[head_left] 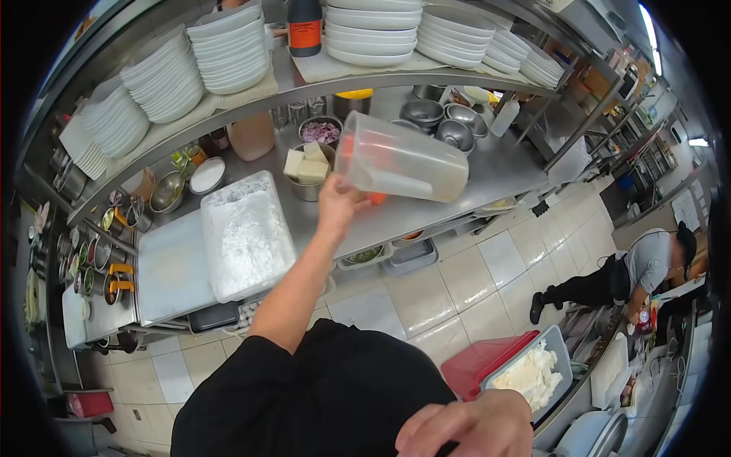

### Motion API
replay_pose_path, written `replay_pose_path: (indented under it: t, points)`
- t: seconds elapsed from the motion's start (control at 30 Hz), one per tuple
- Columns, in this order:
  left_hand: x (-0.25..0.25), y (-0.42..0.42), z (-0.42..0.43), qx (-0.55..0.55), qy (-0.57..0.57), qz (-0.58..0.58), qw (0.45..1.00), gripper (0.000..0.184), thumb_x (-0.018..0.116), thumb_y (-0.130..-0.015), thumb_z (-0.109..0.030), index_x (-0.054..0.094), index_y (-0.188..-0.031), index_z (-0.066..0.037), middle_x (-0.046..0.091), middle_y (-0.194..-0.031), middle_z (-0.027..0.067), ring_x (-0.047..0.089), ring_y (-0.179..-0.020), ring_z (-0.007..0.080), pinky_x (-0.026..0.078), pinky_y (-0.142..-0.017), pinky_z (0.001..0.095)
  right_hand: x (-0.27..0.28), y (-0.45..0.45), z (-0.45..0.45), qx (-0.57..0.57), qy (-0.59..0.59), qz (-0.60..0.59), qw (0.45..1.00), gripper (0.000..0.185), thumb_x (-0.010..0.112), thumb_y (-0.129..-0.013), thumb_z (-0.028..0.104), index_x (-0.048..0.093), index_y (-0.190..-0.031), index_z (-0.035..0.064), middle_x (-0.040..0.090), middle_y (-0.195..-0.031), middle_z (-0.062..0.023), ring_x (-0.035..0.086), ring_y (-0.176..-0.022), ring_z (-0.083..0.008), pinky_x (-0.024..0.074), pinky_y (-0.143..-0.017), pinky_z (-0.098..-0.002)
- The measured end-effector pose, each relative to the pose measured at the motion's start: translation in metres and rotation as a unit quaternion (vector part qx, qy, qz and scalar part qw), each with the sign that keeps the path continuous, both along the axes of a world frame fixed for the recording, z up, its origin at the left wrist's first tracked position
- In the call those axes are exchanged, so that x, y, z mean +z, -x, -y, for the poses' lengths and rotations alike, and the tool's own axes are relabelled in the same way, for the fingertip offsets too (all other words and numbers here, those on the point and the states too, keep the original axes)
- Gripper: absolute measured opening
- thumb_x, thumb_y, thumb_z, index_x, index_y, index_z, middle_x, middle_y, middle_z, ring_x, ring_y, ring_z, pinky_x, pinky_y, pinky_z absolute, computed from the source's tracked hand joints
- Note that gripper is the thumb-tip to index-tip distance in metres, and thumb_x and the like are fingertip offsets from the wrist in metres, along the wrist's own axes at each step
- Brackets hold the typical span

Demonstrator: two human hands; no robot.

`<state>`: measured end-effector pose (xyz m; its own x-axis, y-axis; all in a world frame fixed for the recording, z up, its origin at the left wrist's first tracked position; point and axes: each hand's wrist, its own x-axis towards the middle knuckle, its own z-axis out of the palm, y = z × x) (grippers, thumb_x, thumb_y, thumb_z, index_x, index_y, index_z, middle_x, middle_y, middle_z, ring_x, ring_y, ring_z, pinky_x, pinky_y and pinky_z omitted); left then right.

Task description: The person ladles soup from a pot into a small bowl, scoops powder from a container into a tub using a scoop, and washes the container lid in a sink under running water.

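Note:
My left hand (341, 202) is closed on a tall translucent plastic container (411, 156), which it holds tilted on its side above the steel counter (495, 167). Something orange shows through and beneath the container. Just left of it, a metal pot holds pale blocks (308, 164), and a bowl of chopped purple onion (320, 132) stands behind. My right hand (476, 425) is low and close to the camera, with its fingers curled. The frame's edge cuts it off, so I cannot see inside the grip.
A tray of white powder (247, 236) lies beside a white cutting board (175, 263). Stacked white plates (373, 34) fill the overhead shelf. A tub of white, lumpy food (529, 377) sits beside a red lid (487, 358). A co-worker (647, 266) bends over the right-hand counter.

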<state>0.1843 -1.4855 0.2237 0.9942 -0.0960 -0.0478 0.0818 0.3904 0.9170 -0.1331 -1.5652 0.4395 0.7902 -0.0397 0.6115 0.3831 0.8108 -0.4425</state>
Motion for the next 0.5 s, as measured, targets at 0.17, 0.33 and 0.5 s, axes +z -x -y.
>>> replay_pose_path:
  t: [0.17, 0.33, 0.5]
  points:
    - [0.003, -0.003, -0.037, 0.051, 0.053, 0.009, 0.997, 0.024, 0.063, -0.09, 0.003, 0.051, -0.109, -0.006, 0.065, -0.105, 0.0131, 0.069, -0.093, 0.0247, 0.061, -0.075, 0.0336, -0.013, -0.029, 0.043, -0.107, 0.147, 0.206, 0.962, 0.039, 0.052, -0.081, -0.007, 0.076, -0.101, 0.0152, 0.035, -0.145, -0.0315, 0.058, -0.107, -0.0423, 0.0487, -0.09, -0.0431]
    - [-0.026, -0.039, -0.034, 0.068, 0.057, 0.034, 0.996, 0.022, 0.065, -0.088, 0.003, 0.049, -0.1, -0.007, 0.067, -0.104, 0.0141, 0.071, -0.094, 0.0256, 0.06, -0.074, 0.0328, -0.002, -0.017, 0.098, -0.105, 0.431, 0.114, 0.889, 0.025, 0.06, -0.081, -0.001, 0.075, -0.096, 0.0125, 0.035, -0.144, -0.0322, 0.064, -0.099, -0.0352, 0.05, -0.087, -0.0391]
    - [-0.048, -0.096, 0.004, 0.064, 0.108, -0.02, 0.992, 0.021, 0.066, -0.089, 0.001, 0.049, -0.099, -0.007, 0.067, -0.098, 0.0115, 0.071, -0.092, 0.0244, 0.059, -0.074, 0.0335, -0.023, 0.0, 0.115, -0.223, 0.4, -0.091, 0.884, 0.019, 0.063, -0.082, 0.003, 0.071, -0.099, 0.0086, 0.045, -0.139, -0.0287, 0.064, -0.094, -0.0305, 0.0497, -0.081, -0.0358]
